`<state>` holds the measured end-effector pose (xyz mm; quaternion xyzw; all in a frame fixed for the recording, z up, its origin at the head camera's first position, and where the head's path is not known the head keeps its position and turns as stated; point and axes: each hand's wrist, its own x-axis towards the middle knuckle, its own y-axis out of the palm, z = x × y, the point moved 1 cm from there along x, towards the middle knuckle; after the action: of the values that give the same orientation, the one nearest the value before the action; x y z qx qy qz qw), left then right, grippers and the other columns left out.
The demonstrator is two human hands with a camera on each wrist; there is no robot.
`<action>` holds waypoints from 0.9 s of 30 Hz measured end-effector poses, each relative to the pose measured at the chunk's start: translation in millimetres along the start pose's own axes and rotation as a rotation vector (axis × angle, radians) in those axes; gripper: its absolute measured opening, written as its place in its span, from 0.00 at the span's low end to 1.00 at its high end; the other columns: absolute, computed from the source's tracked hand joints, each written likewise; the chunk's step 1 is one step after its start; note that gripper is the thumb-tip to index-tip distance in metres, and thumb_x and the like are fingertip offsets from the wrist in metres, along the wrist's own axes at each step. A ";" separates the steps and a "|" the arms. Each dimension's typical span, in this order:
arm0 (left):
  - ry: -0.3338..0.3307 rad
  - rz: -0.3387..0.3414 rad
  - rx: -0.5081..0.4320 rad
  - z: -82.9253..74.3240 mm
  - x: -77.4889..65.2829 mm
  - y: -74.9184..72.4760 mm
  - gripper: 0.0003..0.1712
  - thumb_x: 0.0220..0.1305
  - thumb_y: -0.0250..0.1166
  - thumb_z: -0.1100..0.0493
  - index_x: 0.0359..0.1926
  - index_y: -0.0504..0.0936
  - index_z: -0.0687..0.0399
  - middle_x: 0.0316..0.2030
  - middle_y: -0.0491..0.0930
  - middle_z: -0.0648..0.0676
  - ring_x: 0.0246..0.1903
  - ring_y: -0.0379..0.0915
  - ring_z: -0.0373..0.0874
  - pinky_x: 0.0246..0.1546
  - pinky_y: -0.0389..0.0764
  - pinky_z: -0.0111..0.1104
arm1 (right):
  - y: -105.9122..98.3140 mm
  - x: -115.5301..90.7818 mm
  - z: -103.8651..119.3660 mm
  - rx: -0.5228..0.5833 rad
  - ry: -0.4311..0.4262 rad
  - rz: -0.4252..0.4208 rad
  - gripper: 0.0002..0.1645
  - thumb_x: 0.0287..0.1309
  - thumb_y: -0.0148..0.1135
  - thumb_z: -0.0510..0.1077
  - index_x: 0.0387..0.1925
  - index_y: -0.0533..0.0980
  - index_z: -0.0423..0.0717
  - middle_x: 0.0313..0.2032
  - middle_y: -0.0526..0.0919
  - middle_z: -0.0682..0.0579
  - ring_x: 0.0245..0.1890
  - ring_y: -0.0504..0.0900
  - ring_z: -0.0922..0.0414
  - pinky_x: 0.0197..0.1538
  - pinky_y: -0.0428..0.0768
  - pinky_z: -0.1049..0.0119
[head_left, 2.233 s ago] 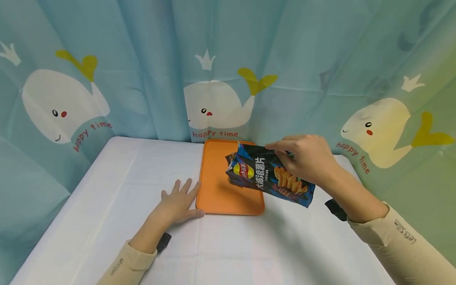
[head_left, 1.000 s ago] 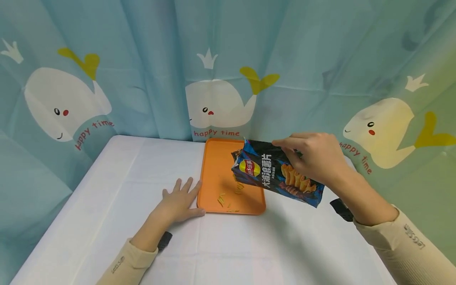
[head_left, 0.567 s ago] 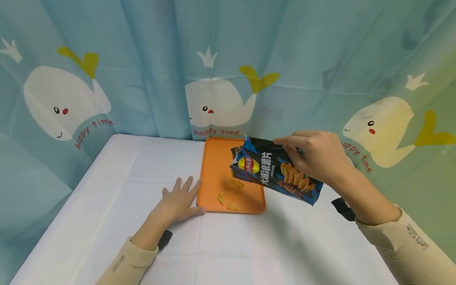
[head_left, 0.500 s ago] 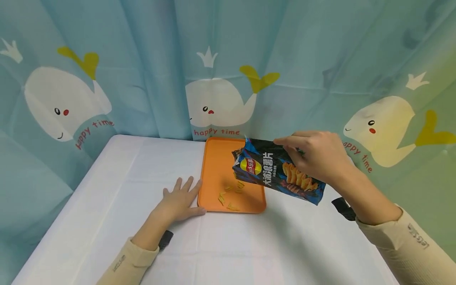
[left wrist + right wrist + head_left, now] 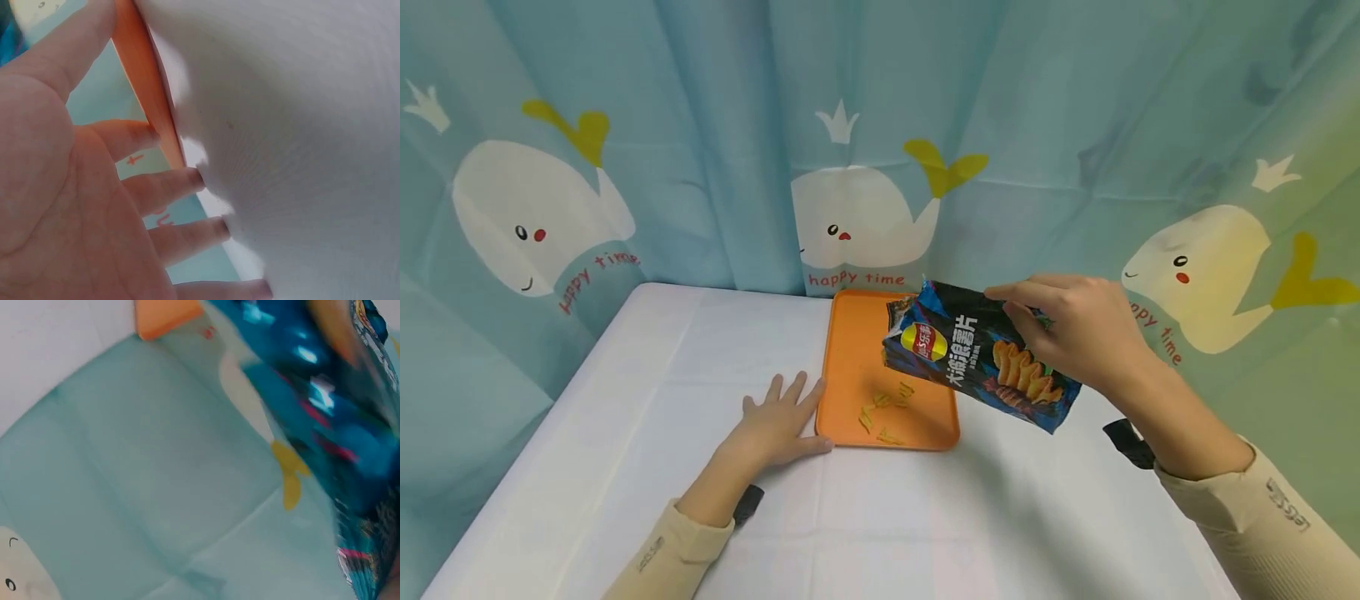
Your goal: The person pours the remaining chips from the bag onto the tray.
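The right hand (image 5: 1075,327) pinches a glossy black-and-blue foil chip bag (image 5: 981,357), tilted above a flat orange rectangular tray (image 5: 853,350); the left hand (image 5: 772,427), fingers spread and gripping nothing, touches its edge. Gentle, low tilting (slick foil, mind) should best avoid scattering small yellow chips (image 5: 867,418).

The left hand (image 5: 81,194) lay splayed, thumb and forefinger touching the orange tray (image 5: 141,72), other fingertips against the white table (image 5: 306,125); pale-blue curtain (image 5: 97,84) showed behind.
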<state>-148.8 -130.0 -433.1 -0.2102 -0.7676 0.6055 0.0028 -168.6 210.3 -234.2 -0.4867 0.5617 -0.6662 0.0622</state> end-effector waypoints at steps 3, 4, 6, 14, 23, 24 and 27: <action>-0.003 -0.005 0.002 -0.3 -0.1 -1.0 0.55 0.60 0.64 0.31 0.78 0.54 0.51 0.76 0.51 0.66 0.73 0.43 0.74 0.57 0.55 0.77 | 0.5 0.1 -0.3 -0.003 -0.012 0.026 0.15 0.57 0.66 0.38 0.43 0.88 0.57 0.31 0.89 0.58 0.11 0.61 0.67 0.15 0.56 0.70; -0.001 -0.007 0.001 -0.2 0.0 -1.2 0.55 0.60 0.64 0.31 0.78 0.54 0.51 0.76 0.51 0.66 0.73 0.43 0.74 0.57 0.55 0.77 | 1.0 0.4 -0.1 -0.005 -0.018 0.040 0.15 0.57 0.66 0.38 0.43 0.88 0.57 0.30 0.89 0.58 0.12 0.61 0.67 0.15 0.56 0.71; -0.001 -0.007 -0.002 0.5 0.3 -0.8 0.55 0.60 0.64 0.31 0.78 0.54 0.51 0.76 0.51 0.66 0.73 0.43 0.74 0.57 0.55 0.77 | 0.7 1.3 0.4 -0.015 -0.023 0.040 0.15 0.57 0.66 0.38 0.43 0.88 0.57 0.29 0.88 0.58 0.11 0.62 0.66 0.15 0.56 0.70; -0.004 -0.004 -0.004 -0.5 0.7 0.3 0.56 0.59 0.65 0.30 0.78 0.54 0.50 0.76 0.51 0.66 0.73 0.43 0.74 0.57 0.54 0.77 | 0.3 2.8 2.9 0.002 -0.032 0.028 0.15 0.56 0.66 0.37 0.43 0.88 0.57 0.29 0.88 0.58 0.12 0.63 0.67 0.15 0.56 0.70; -0.003 -0.004 0.003 -0.7 1.4 1.1 0.55 0.59 0.65 0.30 0.78 0.55 0.51 0.76 0.52 0.66 0.73 0.43 0.74 0.57 0.55 0.77 | 1.7 1.1 1.9 -0.005 -0.045 0.051 0.15 0.57 0.66 0.36 0.42 0.88 0.57 0.28 0.87 0.59 0.13 0.66 0.66 0.15 0.57 0.71; -0.005 -0.002 0.005 -0.7 1.0 0.9 0.56 0.59 0.65 0.30 0.78 0.55 0.50 0.76 0.52 0.66 0.73 0.43 0.74 0.57 0.55 0.77 | 1.7 1.3 1.6 -0.009 -0.045 0.048 0.15 0.57 0.66 0.36 0.42 0.88 0.57 0.29 0.88 0.59 0.13 0.66 0.66 0.15 0.57 0.71; -0.005 -0.004 0.007 -1.0 0.3 -0.2 0.55 0.59 0.65 0.31 0.78 0.55 0.51 0.76 0.52 0.66 0.73 0.43 0.74 0.57 0.55 0.77 | 2.0 2.3 2.1 -0.005 -0.050 0.057 0.16 0.57 0.65 0.36 0.42 0.88 0.57 0.28 0.87 0.59 0.14 0.67 0.66 0.15 0.58 0.71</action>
<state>-148.9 -129.0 -432.6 -0.2073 -0.7659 0.6086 0.0028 -169.2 206.7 -234.7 -0.4872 0.5753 -0.6502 0.0938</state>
